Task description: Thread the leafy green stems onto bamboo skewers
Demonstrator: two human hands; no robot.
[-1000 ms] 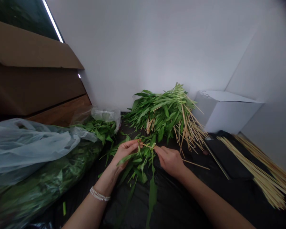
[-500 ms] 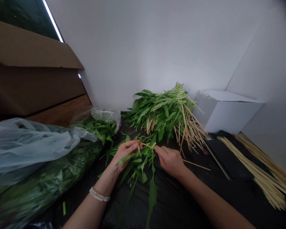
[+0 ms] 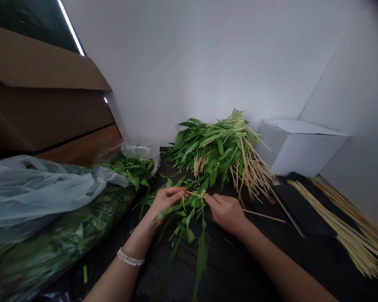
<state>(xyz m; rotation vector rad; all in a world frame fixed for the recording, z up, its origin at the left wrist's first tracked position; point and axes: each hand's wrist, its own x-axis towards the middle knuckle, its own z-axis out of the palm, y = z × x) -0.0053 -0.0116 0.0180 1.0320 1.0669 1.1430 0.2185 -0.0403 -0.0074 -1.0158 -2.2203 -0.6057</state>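
Note:
A thin wooden skewer (image 3: 193,193) runs level between my two hands, its far end sticking out beyond the right one. My right hand (image 3: 225,212) is closed round the skewer. My left hand (image 3: 165,203) pinches the skewer's other end together with a green leafy stem; the fingertips partly hide the contact. Green stems cross the skewer between the hands. One long leaf (image 3: 201,256) hangs from it beside my right hand. Below and behind lie loose leafy greens (image 3: 187,222) on a black plastic sheet (image 3: 239,268).
At the back, a pile of leafy greens (image 3: 217,142) has several skewers (image 3: 255,172) in it. More skewers (image 3: 340,226) lie at right, beside a dark flat object (image 3: 305,209) and a white box (image 3: 280,147). Bagged greens (image 3: 66,235) and a cardboard box (image 3: 44,113) stand left.
The skewer has shifted slightly right and its end reaches farther out past my right hand. Both hands have stayed nearly in place, still closed.

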